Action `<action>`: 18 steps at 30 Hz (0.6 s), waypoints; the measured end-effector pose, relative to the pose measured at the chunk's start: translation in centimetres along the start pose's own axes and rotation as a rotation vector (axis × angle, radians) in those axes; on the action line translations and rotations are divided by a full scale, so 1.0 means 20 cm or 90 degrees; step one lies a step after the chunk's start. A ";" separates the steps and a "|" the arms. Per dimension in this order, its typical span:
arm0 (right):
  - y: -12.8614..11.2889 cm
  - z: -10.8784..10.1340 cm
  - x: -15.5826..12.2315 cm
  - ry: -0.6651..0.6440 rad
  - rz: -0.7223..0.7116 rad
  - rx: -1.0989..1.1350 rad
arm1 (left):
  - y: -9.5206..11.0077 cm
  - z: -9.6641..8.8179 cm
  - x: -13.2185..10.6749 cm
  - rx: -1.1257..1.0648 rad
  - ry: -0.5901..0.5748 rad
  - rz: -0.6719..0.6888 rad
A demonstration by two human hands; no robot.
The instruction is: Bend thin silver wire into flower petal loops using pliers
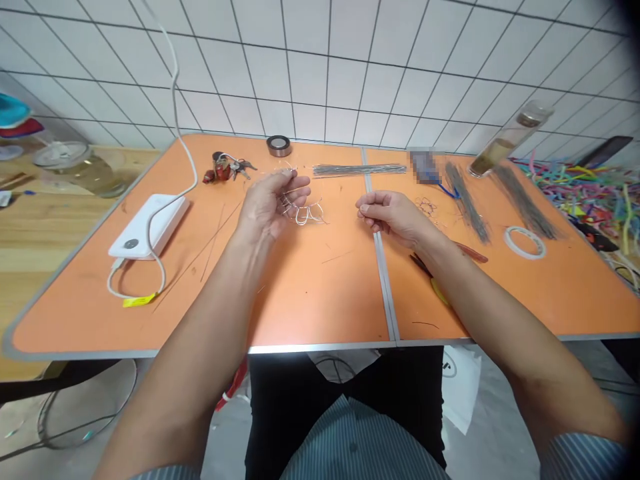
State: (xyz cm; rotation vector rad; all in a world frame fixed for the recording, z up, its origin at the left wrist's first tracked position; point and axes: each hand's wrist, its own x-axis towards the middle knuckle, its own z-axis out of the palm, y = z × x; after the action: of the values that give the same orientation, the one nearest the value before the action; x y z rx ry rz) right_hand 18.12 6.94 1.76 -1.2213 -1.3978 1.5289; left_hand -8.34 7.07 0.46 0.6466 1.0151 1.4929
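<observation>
My left hand (273,203) is raised over the orange table, its fingers curled around a thin silvery bent wire (309,213) with rounded loops. The loops stick out to the right of the palm. Across the gap, my right hand (387,212) is closed in a pinch near the table's grey seam; what lies between its fingertips is too small to make out. Just right of that hand lies another looped wire shape (426,207). Behind both hands rests a bundle of straight wires (359,170). Pliers (437,287) with yellow and red handles lie partly hidden under my right forearm.
A white power bank (150,227) with a cable, keys (230,167) and a tape roll (279,145) sit on the orange table (320,313). To the right are dark wire bundles (525,200), a white ring (525,243) and a glass bottle (510,140). A tiled wall stands behind.
</observation>
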 end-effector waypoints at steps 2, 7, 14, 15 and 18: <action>0.02 -0.02 -0.03 0.017 -0.022 0.003 | -0.03 0.04 -0.03 0.021 -0.024 -0.036; 0.09 -0.08 -0.07 0.058 -0.059 0.012 | -0.12 0.10 -0.10 0.078 -0.101 -0.105; 0.07 -0.09 -0.10 0.081 -0.074 -0.015 | -0.17 0.15 -0.17 0.158 -0.129 -0.131; 0.07 -0.09 -0.11 0.079 -0.076 -0.019 | -0.17 0.15 -0.18 0.167 -0.129 -0.128; 0.08 -0.07 -0.11 0.081 -0.089 -0.032 | -0.18 0.17 -0.20 0.192 -0.135 -0.128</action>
State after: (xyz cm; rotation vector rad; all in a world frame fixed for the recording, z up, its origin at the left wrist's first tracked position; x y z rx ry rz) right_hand 20.23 4.98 0.72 -1.2018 -1.4142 1.3062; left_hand -2.98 3.82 -0.48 0.8692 1.1137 1.0811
